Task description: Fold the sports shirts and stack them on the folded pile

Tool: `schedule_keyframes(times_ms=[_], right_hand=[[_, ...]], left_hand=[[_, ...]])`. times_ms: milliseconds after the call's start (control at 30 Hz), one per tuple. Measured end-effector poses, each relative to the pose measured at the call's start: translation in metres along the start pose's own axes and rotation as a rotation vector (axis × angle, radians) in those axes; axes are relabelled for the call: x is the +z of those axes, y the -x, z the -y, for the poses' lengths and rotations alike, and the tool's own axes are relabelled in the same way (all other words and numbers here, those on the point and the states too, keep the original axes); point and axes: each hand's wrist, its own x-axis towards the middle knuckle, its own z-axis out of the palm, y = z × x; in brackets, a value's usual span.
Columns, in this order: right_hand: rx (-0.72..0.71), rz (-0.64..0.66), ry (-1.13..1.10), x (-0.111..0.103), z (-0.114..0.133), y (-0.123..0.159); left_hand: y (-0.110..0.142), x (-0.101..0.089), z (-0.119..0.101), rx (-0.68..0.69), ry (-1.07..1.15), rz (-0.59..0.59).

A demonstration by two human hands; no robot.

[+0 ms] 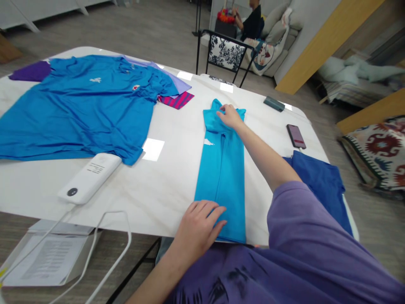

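A light-blue shirt (232,185), folded into a long narrow strip, lies lengthwise in front of me on the white table. My left hand (201,221) rests at its near end, fingers stretched and slightly apart over the fabric. At the far end, close to the collar, my right hand (230,116) touches the cloth with its fingers loosely bent and apart. A white print shows on the strip's left side. Left of it, a larger blue shirt (95,105) is spread out with some wrinkles, partly covering a lavender cloth (180,82) and a pink-and-purple striped piece (177,100).
A white power bank (91,177) with a cable sits by the near table edge. On the right are a phone (296,136), a dark case (274,104) and a dark-blue folded garment (319,181). Beyond the table stand a chair (226,52) and a seated person (251,23).
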Motion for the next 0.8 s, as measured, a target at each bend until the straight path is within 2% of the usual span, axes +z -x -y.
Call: schedule_keyframes(times_ms=[100, 167, 200, 300, 367, 467, 533, 700, 800], right_hand=[[-0.059, 0.106, 0.118, 0.014, -0.005, 0.038], [-0.084, 0.153, 0.098, 0.022, -0.011, 0.050], [-0.085, 0.133, 0.083, 0.024, -0.016, 0.051], [-0.015, -0.037, 0.080, 0.016, -0.045, 0.041], [0.069, -0.093, 0.104, 0.005, -0.071, 0.029], [0.148, -0.017, 0.111, -0.005, -0.108, 0.014], [0.162, 0.052, 0.100, -0.005, -0.124, 0.008], [0.167, 0.068, 0.081, 0.004, -0.139, 0.000], [0.153, 0.071, 0.128, 0.003, -0.142, -0.005]], left_hand=[[-0.012, 0.018, 0.009, 0.118, -0.081, 0.015], [-0.014, 0.031, 0.013, 0.157, -0.143, 0.047], [-0.014, 0.036, 0.015, 0.160, -0.166, 0.062], [-0.013, 0.044, 0.017, 0.152, -0.198, 0.086], [-0.014, 0.044, 0.017, 0.148, -0.208, 0.085], [-0.016, 0.042, 0.014, 0.145, -0.221, 0.085], [-0.018, 0.041, 0.013, 0.147, -0.230, 0.092], [-0.020, 0.040, 0.010, 0.152, -0.246, 0.125], [-0.022, 0.040, 0.010, 0.145, -0.244, 0.131]])
